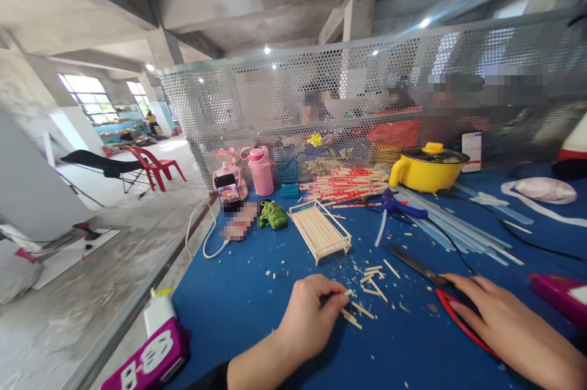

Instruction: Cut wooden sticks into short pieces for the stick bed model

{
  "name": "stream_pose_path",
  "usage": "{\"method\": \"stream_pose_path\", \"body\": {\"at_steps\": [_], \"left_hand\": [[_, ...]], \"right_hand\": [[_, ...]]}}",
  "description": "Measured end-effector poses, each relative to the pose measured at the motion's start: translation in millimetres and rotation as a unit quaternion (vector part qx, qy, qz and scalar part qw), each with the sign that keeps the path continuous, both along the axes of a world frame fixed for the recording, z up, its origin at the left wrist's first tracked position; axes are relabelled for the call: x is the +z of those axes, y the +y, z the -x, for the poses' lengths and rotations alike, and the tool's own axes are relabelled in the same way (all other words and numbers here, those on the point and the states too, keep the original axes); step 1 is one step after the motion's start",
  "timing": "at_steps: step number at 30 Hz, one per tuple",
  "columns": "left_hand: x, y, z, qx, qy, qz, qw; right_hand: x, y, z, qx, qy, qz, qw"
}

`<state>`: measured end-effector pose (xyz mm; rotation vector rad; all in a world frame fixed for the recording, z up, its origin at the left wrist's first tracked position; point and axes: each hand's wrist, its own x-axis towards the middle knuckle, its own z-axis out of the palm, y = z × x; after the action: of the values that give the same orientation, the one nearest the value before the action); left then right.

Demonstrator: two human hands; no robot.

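I am watching a thin wooden stick [347, 293] being pinched low in the centre of the frame, the left hand [308, 316] closing its fingers [337, 292] together on it just above the blue table [238, 298]. More cut stick pieces [369, 292] are lying scattered right beside it. To the lower right, the right hand [509, 329] is resting over the red-handled scissors [440, 298], its fingers stretched loosely apart along the handles. Further up, mid-frame, a small stick frame [320, 231] is sitting, with a blue glue gun [397, 206] and a yellow pot [426, 170] beyond.
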<state>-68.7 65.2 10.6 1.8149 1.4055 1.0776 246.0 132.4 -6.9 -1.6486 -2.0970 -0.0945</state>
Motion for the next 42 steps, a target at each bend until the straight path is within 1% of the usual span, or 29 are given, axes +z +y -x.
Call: {"method": "stream_pose_path", "body": {"at_steps": [3, 5, 7, 9, 10, 11, 12, 14, 15, 16, 17, 18, 24, 28, 31, 33, 37, 42], "left_hand": [[-1.4, 1, 0, 0.002, -0.020, 0.010, 1.000], [-1.9, 0, 0, -0.007, -0.014, 0.016, 1.000], [-2.1, -1, 0, -0.026, -0.012, 0.029, 0.999], [-2.0, -2, -1, -0.049, -0.032, 0.045, 0.997], [-1.9, -3, -2, -0.060, -0.050, 0.054, 0.996], [-1.7, -3, -3, -0.067, -0.071, 0.063, 0.993], [-1.5, -4, -4, -0.072, -0.091, 0.071, 0.991], [-0.7, -5, -6, -0.076, -0.120, 0.081, 0.987], [-0.2, -5, -6, -0.079, -0.128, 0.083, 0.985], [0.2, -5, -5, -0.080, -0.134, 0.083, 0.984], [0.6, -5, -5, -0.081, -0.138, 0.081, 0.984], [0.8, -5, -4, -0.080, -0.140, 0.079, 0.984], [-3.5, -2, 0, -0.060, -0.120, 0.084, 0.987], [-5.0, -1, 0, -0.054, -0.087, 0.085, 0.991], [-4.7, -1, 0, -0.055, -0.070, 0.073, 0.993], [-4.8, -1, -1, -0.050, -0.070, 0.072, 0.994], [-5.3, -1, -2, -0.035, -0.088, 0.087, 0.992], [-3.1, -2, -2, -0.069, -0.069, 0.079, 0.992]], "right_hand": [[1.8, 0, -5, 0.025, -0.038, 0.090, 0.995], [6.2, -2, 2, 0.007, -0.044, 0.091, 0.995], [12.5, -7, 17, 0.016, -0.025, 0.065, 0.997], [20.0, -18, 41, 0.053, 0.030, 0.037, 0.997], [24.1, -25, 55, 0.078, 0.070, 0.039, 0.994], [28.2, -33, 70, 0.107, 0.109, 0.061, 0.986], [32.2, -40, 86, 0.140, 0.145, 0.105, 0.974], [39.3, -53, 114, 0.218, 0.211, 0.211, 0.929], [42.1, -57, 125, 0.240, 0.237, 0.245, 0.909], [44.3, -59, 133, 0.256, 0.257, 0.268, 0.892], [45.8, -59, 138, 0.263, 0.271, 0.279, 0.883], [46.8, -57, 141, 0.264, 0.277, 0.279, 0.881], [47.9, -42, 142, 0.271, 0.222, 0.246, 0.904], [48.7, -40, 146, 0.274, 0.216, 0.235, 0.907], [47.7, -40, 146, 0.279, 0.216, 0.240, 0.904], [45.7, -39, 144, 0.282, 0.210, 0.237, 0.906], [41.0, -40, 138, 0.275, 0.164, 0.207, 0.925], [41.2, -46, 142, 0.278, 0.145, 0.203, 0.927]]}}
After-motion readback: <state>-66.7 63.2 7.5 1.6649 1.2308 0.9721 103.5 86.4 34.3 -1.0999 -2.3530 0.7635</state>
